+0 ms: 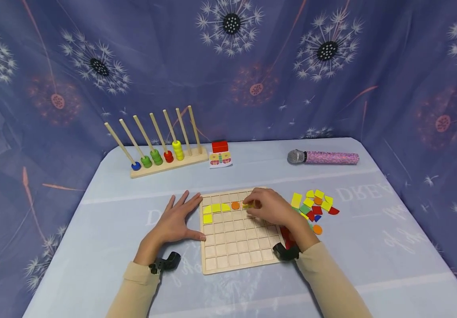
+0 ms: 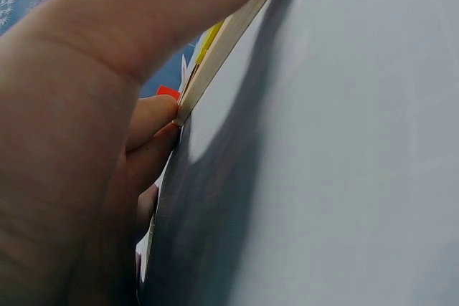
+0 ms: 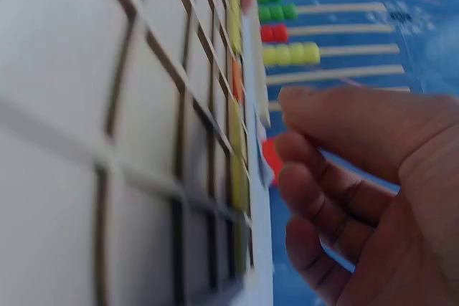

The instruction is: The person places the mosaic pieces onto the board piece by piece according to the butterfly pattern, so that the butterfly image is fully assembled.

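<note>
While the left hand (image 1: 174, 223) spreads its fingers at the left edge of the wooden grid board (image 1: 232, 249), low centre of the head frame, the right hand (image 1: 272, 206), loosely curved around nothing, hovers above the board's upper right, near a yellow piece (image 1: 246, 206).

2 forearms (image 1: 329, 276) reach forward, the left hand (image 1: 174, 223) splayed, the right hand (image 1: 272, 206) with fingers loosely bent.

A dandelion-print curtain (image 1: 164, 48) hangs behind the pale table (image 1: 375, 269) of an apparent play corner, with a bead counter (image 1: 168, 166) and microphone (image 1: 331, 157) toward the table's far edge and a grid board (image 1: 232, 249) near its middle.
</note>
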Demonstrator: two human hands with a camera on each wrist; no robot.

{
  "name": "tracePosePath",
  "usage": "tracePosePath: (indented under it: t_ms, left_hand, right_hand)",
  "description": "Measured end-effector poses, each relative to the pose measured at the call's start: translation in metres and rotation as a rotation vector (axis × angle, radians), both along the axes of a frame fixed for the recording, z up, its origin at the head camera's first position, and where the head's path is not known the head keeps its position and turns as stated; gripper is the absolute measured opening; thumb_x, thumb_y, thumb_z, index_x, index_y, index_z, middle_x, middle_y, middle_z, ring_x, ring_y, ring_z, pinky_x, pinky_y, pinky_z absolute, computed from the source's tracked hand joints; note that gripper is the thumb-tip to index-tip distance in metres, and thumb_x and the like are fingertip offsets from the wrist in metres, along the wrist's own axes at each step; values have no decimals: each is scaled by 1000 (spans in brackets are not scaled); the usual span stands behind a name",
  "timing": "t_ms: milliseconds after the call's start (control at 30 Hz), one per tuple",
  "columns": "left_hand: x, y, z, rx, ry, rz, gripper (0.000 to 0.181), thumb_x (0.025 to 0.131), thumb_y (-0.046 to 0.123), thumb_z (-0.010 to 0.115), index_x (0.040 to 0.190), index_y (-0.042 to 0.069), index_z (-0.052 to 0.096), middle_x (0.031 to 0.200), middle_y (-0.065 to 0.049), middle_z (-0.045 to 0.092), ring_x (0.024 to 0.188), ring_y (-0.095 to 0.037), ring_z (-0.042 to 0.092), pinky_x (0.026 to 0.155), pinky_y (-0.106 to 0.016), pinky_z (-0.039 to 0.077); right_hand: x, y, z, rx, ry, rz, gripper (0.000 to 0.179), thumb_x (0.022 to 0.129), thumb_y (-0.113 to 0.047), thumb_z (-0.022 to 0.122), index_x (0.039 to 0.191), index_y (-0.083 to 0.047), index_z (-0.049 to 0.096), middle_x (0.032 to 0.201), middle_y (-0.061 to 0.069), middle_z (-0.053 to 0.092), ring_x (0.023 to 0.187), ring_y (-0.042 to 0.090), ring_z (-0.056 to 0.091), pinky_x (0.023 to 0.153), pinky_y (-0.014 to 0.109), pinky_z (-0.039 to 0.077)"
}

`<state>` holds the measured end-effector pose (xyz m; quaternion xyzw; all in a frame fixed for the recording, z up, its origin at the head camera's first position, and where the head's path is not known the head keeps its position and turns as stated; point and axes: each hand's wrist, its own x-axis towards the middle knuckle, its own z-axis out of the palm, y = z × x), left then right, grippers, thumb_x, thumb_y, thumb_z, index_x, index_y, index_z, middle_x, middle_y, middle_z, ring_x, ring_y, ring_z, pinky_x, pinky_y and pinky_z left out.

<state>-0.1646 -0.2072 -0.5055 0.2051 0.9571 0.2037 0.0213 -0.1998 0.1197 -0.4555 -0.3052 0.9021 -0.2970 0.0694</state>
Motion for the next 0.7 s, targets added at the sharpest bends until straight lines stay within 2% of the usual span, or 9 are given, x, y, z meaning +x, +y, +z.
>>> tracePosePath:
  t_ms: [100, 233, 500, 700]
  left_hand:
    - [0, 0, 1, -12, -12, 2, 125, 51, 86, 66, 152, 22, 32, 155, 8, 28, 145, -24, 9, 114, -54, -1]
    - [1, 0, 0, -26, -16, 0, 124, 52, 87, 65, 152, 22, 31, 155, 8, 27, 145, -23, 8, 114, -53, -1]
    - [1, -1, 1, -20, -29, -2, 124, 52, 87, 65, 152, 21, 31, 156, 8, 26, 145, -24, 8, 114, -53, -2]
    - [-1, 1, 1, -28, -47, 19, 124, 50, 86, 66, 152, 24, 32, 156, 9, 26, 146, -22, 6, 114, -51, -4]
  right_hand:
    - [-2, 17, 2, -35, -18, -61, 22, 85, -21, 75, 107, -15, 74, 88, -10, 61, 74, 11, 53, 66, 30, 47]
    - [-4, 42, 4, -72, -52, -96, 22, 86, -19, 74, 108, -14, 73, 89, -10, 61, 76, 13, 55, 64, 31, 50]
    - [-13, 86, -2, 15, -158, -178, 29, 85, -18, 74, 113, -10, 71, 93, -2, 62, 79, 18, 53, 67, 34, 49]
    - [-16, 96, -9, 91, -206, -198, 29, 83, -15, 76, 110, -10, 70, 90, 1, 58, 80, 20, 49, 70, 33, 47]
